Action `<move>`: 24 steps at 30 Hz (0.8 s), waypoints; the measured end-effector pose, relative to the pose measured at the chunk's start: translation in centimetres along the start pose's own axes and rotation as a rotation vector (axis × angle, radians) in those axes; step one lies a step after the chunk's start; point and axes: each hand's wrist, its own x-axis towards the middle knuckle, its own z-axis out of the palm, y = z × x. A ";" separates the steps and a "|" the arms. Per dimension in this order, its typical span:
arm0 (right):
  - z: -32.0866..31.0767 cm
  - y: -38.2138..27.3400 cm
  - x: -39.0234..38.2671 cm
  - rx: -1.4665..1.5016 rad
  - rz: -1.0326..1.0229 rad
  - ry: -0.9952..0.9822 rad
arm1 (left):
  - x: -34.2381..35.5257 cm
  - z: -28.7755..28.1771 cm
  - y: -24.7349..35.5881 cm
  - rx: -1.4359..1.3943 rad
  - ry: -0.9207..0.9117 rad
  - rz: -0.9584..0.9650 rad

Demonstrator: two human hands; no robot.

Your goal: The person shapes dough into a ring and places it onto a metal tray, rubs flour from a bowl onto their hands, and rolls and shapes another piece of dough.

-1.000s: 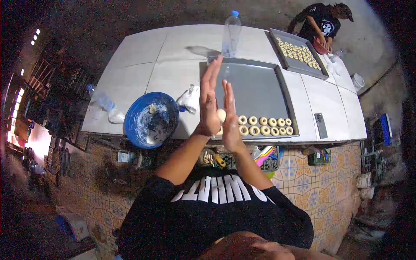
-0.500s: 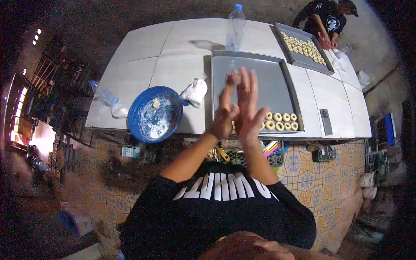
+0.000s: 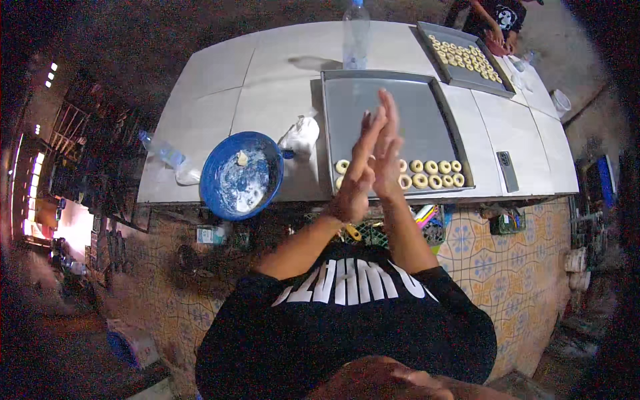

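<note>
My left hand [image 3: 358,181] and my right hand [image 3: 387,172] are laid palm to palm, fingers stretched out and pointing away from me. Whether anything lies between the palms is hidden, and the hands are slightly blurred. Both are raised over the near part of a grey metal tray [image 3: 430,130]. Along that tray's near edge sit rows of small dough rings [image 3: 435,181], partly covered by my hands. To the left is a blue basin [image 3: 211,190] dusted with white powder, with a lump of dough [image 3: 242,159] inside.
A white plastic bag [image 3: 301,135] stands between basin and tray. A clear bottle [image 3: 356,40] rises behind the tray, and another bottle [image 3: 165,152] lies at left. A phone [image 3: 507,172] rests at right. Beyond, another person [image 3: 499,23] works beside a second tray of rings [image 3: 467,59].
My hands have slid against each other and now line up more closely, palm to palm. The whole view has shifted slightly, cutting off more of the other person at the top.
</note>
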 end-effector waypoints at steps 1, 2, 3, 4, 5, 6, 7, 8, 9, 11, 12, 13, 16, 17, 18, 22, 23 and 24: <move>0.5 0.0 -0.2 -0.020 -0.018 -0.072 | 0.6 -0.3 1.0 -0.014 0.043 0.047; 1.0 0.0 -0.5 -0.039 -0.036 -0.140 | 0.9 -1.0 0.5 -0.035 0.088 0.097; 1.5 0.6 -2.3 -0.053 0.029 -0.172 | 1.3 -1.8 0.0 -0.056 0.133 0.149; 2.8 -1.4 -2.7 0.015 0.030 -0.171 | 1.5 -2.6 -0.4 -0.071 0.178 0.201; 3.7 -3.4 -2.6 0.083 0.032 -0.170 | 1.3 -3.2 -0.7 0.003 0.176 0.169; 3.7 -4.2 -2.2 0.166 0.008 -0.128 | 1.0 -3.4 -0.8 0.072 0.167 0.137; 3.9 -4.7 -1.5 0.255 -0.016 -0.089 | 0.4 -3.2 -1.5 0.039 0.163 0.062; 3.9 -5.5 -0.6 0.274 -0.025 -0.062 | -0.3 -2.8 -2.2 0.007 0.165 -0.015; 3.1 -4.5 0.1 0.233 -0.063 -0.028 | -1.2 -1.1 -3.0 -0.145 0.157 -0.135; 1.6 -2.1 1.0 -0.006 -0.053 -0.025 | -0.9 -0.4 -1.3 -0.102 0.060 -0.036; 1.5 -1.4 0.4 -0.010 -0.051 -0.021 | -0.4 -0.6 -0.9 -0.131 0.087 -0.041; 1.7 -0.9 -0.3 -0.096 -0.017 -0.102 | 0.4 -1.2 -0.9 -0.152 0.121 -0.043; 3.6 -1.5 -2.8 0.124 0.072 -0.204 | 1.4 -3.3 -3.4 -0.325 0.322 0.014; 3.6 -2.6 -3.0 0.109 0.076 -0.272 | 1.3 -3.7 -4.0 -0.421 0.405 -0.024; 4.0 -4.1 -2.5 0.206 0.126 -0.258 | 1.0 -4.1 -4.7 -0.543 0.428 -0.039; 3.5 -4.3 0.5 0.431 0.090 -0.172 | -0.2 -2.0 -4.5 -0.801 0.359 -0.185; 2.9 -4.2 0.5 0.424 0.086 -0.162 | -1.2 -0.8 -3.0 -0.683 0.335 -0.293; 2.8 -4.7 0.8 0.210 0.177 -0.136 | -1.1 -0.5 -1.7 -0.691 0.315 -0.276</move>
